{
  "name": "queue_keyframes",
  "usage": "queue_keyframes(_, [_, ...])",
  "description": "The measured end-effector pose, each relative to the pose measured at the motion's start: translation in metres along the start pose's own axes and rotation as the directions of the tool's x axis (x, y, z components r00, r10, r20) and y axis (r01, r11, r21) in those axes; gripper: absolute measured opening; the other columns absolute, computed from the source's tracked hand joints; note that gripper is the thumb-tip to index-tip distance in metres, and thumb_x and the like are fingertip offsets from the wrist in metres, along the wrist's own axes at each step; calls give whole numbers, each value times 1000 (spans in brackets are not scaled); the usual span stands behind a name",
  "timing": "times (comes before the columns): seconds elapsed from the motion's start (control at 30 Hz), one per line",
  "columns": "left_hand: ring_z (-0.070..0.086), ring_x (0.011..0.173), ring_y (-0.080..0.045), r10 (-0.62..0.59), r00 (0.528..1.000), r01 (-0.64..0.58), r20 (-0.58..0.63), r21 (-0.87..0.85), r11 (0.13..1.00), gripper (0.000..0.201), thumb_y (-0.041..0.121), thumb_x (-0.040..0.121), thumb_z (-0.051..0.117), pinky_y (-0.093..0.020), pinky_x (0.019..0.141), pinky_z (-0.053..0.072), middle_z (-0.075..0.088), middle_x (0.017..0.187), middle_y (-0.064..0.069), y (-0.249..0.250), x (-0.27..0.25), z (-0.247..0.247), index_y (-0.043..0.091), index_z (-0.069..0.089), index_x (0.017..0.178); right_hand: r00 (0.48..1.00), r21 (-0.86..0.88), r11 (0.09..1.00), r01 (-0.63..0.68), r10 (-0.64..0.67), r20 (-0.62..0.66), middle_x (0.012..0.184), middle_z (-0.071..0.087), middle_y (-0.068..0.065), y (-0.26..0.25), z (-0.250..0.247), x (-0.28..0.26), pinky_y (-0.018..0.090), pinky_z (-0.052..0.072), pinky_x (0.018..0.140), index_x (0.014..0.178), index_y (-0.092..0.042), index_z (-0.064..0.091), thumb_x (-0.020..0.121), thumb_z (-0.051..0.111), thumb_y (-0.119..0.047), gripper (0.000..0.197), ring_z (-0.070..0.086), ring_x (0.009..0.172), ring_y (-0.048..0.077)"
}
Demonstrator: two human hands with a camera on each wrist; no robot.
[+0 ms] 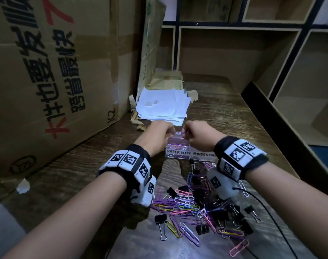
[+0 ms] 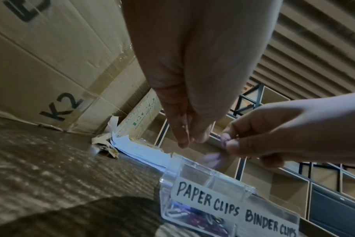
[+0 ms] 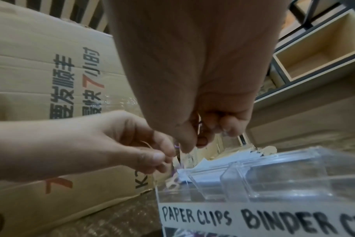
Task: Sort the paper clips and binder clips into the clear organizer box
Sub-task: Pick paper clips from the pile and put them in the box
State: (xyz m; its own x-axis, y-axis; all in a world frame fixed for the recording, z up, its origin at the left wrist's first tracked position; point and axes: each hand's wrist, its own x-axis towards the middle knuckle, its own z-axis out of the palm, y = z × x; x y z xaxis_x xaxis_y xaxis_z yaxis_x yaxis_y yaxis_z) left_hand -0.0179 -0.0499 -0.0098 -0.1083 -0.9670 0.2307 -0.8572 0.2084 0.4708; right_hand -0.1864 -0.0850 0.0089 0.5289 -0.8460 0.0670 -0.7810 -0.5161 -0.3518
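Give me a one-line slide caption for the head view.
Both hands, left and right, pinch paper clips above the clear organizer box.

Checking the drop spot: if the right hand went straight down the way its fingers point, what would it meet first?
Most likely the open PAPER CLIPS compartment of the clear organizer box; the right hand, pinching purple paper clips, hangs about over it, though depth is unclear.

Dim light | dark wood table (image 1: pixel 224 109) | cardboard box (image 1: pixel 47 71) left | cubby shelves (image 1: pixel 234 53) behind, right | slatted ceiling (image 2: pixel 314 48)
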Motion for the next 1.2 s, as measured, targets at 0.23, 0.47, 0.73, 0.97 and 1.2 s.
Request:
queue_keyframes(0.23, [65, 89, -9, -88, 982, 69, 166, 115, 991, 11, 20, 89, 70, -28, 80, 53, 69, 93, 5, -19, -35, -35, 20, 71, 99, 991, -117, 993, 30, -14, 136, 98, 57, -2, -5, 17, 20, 27, 44, 76, 112, -16, 64, 85, 60, -6, 29, 56, 95, 17])
queue_keyframes(0.47, [67, 81, -4, -73, 851, -13, 521, 160, 987, 30, 30, 70, 87, -22, 74, 53, 72, 83, 11, -25, -61, -27, 24, 77, 98, 947, -29, 967, 251, -240, 216, 71, 65, -14, -32, 16, -21, 15, 46, 57, 85, -25, 72, 77, 64, -6, 22, 58, 66, 3])
queue_keyframes(0.73, [62, 70, -5, -37, 872, -47, 489, 159, 986, 20, 32, 68, 87, -24, 64, 46, 68, 69, 11, -25, -64, 1, 20, 77, 80, 868, -163, 949, 270, -166, 468, 76, 69, -5, -26, 37, -55, 27, 49, 65, 79, -19, 69, 78, 74, -40, 22, 62, 71, 17])
queue_keyframes(0.97, [64, 68, 0, 19, 853, -96, 521, 120, 988, 30, 39, 67, 86, -21, 67, 52, 68, 67, 15, -15, -68, -5, 23, 77, 91, 872, -102, 974, 200, -129, 472, 65, 67, -12, -21, 31, -73, 20, 46, 58, 82, -24, 73, 62, 83, -55, 37, 59, 59, 4])
queue_keyframes(1.2, [60, 64, 0, 30, 846, -118, 533, 131, 984, 15, 35, 70, 85, -23, 64, 48, 67, 66, 12, -13, -74, 11, 26, 74, 75, 892, -119, 964, 237, -167, 419, 64, 60, -13, -25, 38, -77, 20, 45, 62, 74, -25, 71, 80, 73, -32, 9, 56, 63, 6])
